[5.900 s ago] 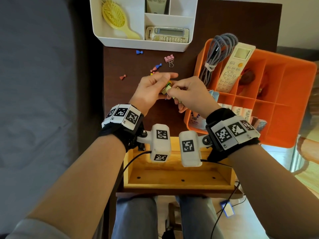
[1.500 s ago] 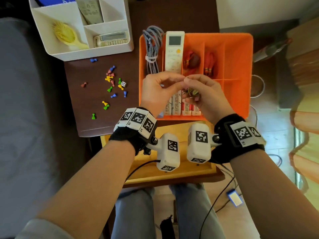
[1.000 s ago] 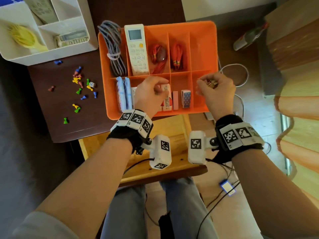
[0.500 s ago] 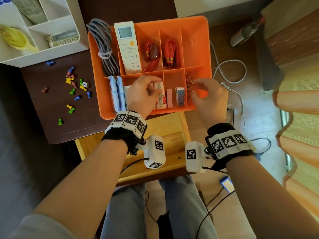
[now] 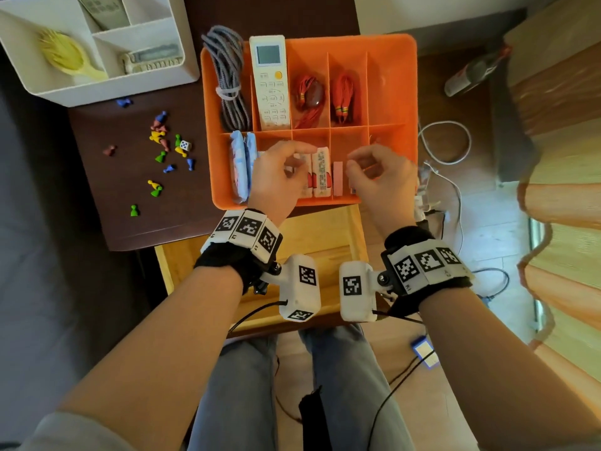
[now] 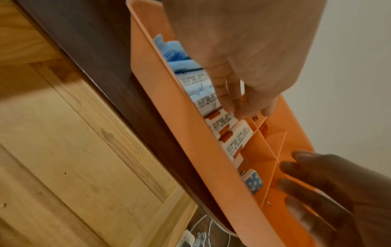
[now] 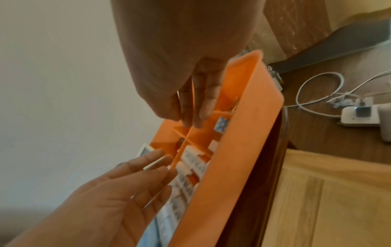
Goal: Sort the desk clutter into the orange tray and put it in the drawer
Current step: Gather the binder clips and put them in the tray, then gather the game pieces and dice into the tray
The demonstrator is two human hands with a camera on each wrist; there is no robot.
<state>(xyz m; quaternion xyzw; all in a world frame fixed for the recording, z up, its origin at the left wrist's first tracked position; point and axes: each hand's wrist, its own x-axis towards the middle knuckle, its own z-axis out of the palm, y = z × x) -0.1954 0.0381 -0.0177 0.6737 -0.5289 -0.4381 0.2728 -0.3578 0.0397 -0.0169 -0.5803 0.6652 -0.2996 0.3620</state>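
Observation:
The orange tray (image 5: 412, 92) sits on the dark desk's right part, above the open wooden drawer (image 5: 325, 229). Both hands hover over its front row. My left hand (image 5: 286, 164) is above the white tissue packs (image 5: 321, 170), fingers relaxed and gripping nothing I can make out. My right hand (image 5: 367, 167) hangs over the small boxes, fingers loose and empty. In the left wrist view the left fingers (image 6: 232, 100) point down at the packs. The right wrist view shows the right fingers (image 7: 203, 107) dangling above the dividers. Coloured game pawns (image 5: 161, 148) and a die (image 5: 185, 145) lie loose on the desk.
The tray's back row holds a grey cable (image 5: 227, 76), a white remote (image 5: 270, 83) and red tassels (image 5: 310, 92). A white organiser (image 5: 107, 91) with a yellow brush stands at the back left. Cables and a power strip (image 7: 359, 115) lie on the floor to the right.
My right hand, which was pinching small clips at the front right compartment, has drawn back left and is empty. My left hand has lifted off the tissue packs.

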